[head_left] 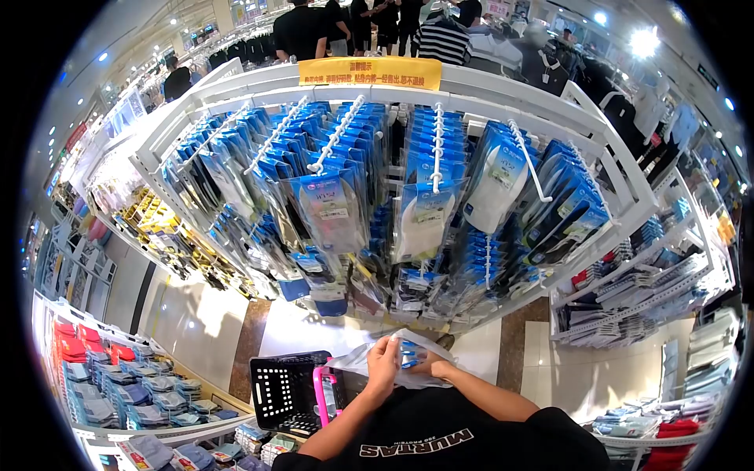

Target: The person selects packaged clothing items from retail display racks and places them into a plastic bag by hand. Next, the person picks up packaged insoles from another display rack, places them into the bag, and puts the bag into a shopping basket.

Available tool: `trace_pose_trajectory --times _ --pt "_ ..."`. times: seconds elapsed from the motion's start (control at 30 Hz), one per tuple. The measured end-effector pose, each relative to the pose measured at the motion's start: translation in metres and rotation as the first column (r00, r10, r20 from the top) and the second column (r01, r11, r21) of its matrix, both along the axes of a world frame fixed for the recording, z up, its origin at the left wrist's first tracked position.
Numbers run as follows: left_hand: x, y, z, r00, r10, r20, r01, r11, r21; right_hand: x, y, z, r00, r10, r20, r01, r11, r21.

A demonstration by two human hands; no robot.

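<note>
Close to my body, my left hand [382, 364] is closed on the edge of a translucent white plastic bag [352, 361]. My right hand [433, 365] is at the bag's other side, its fingers partly hidden by the plastic and a blue-and-white packet [409, 353]. The packet shows between the two hands, at the bag's opening. Whether the right fingers grip the packet or only the bag is unclear. A black shopping basket [279, 390] with a pink handle [323, 396] is beside my left forearm.
Ahead stands a white rack [628, 208] with many blue-topped packets [334, 208] hanging from hooks. A yellow sign [369, 73] tops it. Shelves of folded goods [133, 388] are at the left, more shelving [640, 275] at the right. People [300, 33] stand beyond the rack.
</note>
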State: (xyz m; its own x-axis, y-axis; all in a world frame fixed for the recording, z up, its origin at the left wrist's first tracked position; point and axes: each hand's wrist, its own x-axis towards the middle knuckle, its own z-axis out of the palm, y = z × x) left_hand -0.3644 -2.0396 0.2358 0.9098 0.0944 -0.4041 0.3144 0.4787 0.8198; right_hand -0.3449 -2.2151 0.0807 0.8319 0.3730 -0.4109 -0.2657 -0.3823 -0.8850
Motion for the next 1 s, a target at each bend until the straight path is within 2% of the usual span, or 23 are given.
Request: trace_pose_trajectory --times 0.03,0.13,0.23,0.33,0.43,0.53,0.63,0.73,0.83,0.93,1.0 --pt "0.001 0.002 -0.003 1.000 0.001 -0.005 -0.001 1.000 0.013 -0.002 0.000 0.027 0.999 -0.050 -0.016 0.049 0.997 -0.052" --pt "0.003 0.005 -0.008 1.000 -0.003 -0.022 0.004 0.999 0.043 -0.002 0.005 0.092 0.998 0.057 0.018 -0.050 0.955 -0.294" --pt "0.005 0.003 -0.001 0.999 -0.010 -0.031 0.012 0.998 0.054 -0.002 0.008 0.096 0.939 0.209 0.275 -0.079 0.905 -0.419" --pt "0.005 -0.005 0.004 0.999 -0.031 -0.015 0.032 0.997 0.063 -0.005 0.013 0.109 0.935 0.262 0.240 -0.103 0.846 -0.523" --pt "0.006 -0.011 0.004 0.999 -0.051 0.009 0.050 0.997 0.066 -0.011 0.019 0.132 0.853 0.385 0.351 -0.022 0.700 -0.714" --pt "0.006 -0.013 0.012 0.997 -0.077 0.006 0.076 0.995 0.066 -0.009 0.018 0.130 0.724 0.473 0.502 0.042 0.697 -0.716" --pt "0.007 -0.016 0.016 0.995 -0.102 0.002 0.101 0.991 0.088 -0.003 0.018 0.102 0.741 0.491 0.458 -0.147 0.784 -0.603" --pt "0.006 -0.020 0.014 0.991 -0.133 0.002 0.133 0.987 0.093 0.002 0.020 0.067 0.754 0.462 0.467 -0.211 0.843 -0.494" --pt "0.003 -0.021 0.013 0.989 -0.150 0.001 0.150 0.987 0.051 -0.003 0.020 0.051 0.565 0.580 0.586 -0.116 0.759 -0.640" --pt "0.002 -0.019 0.013 0.993 -0.115 -0.016 0.116 0.992 0.041 -0.005 0.019 0.064 0.635 0.614 0.469 -0.177 0.707 -0.685" --pt "0.000 -0.018 0.009 0.996 -0.087 -0.011 0.087 0.995 0.045 -0.003 0.019 0.082 0.680 0.657 0.325 -0.289 0.648 -0.705"
